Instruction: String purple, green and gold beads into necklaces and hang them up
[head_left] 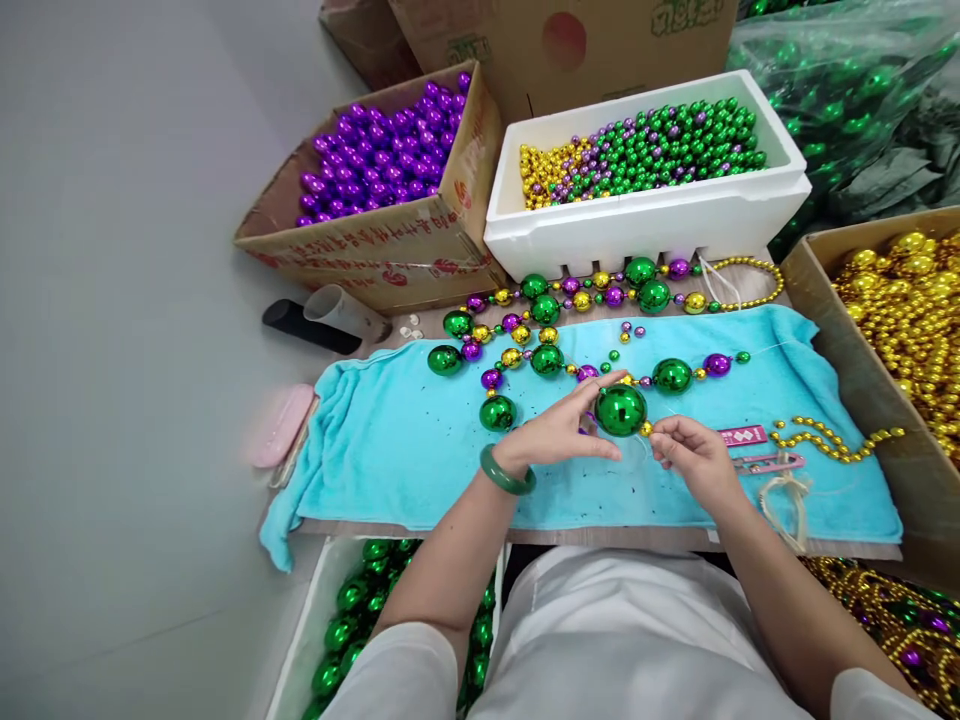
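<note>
A string of green, purple and gold beads (547, 361) lies across the turquoise towel (390, 450). My left hand (559, 425), with a green bangle on its wrist, reaches in from the left with fingers apart beside a large green bead (621, 410). Its index finger stretches along the bead's upper left, and the thumb points below it. On the other side, my right hand (694, 455) pinches the thin clear thread next to a small gold bead (646, 428). Part of the thread is too fine to follow. Pink thread snips (769, 463) rest right of that hand.
Behind the towel stand a carton of purple beads (360, 245) and a white foam box (645, 220) of small mixed beads. A carton of gold beads (862, 370) borders the right. A translucent cup (345, 312) and pink case (283, 425) sit left. Green beads (337, 635) fill a box below.
</note>
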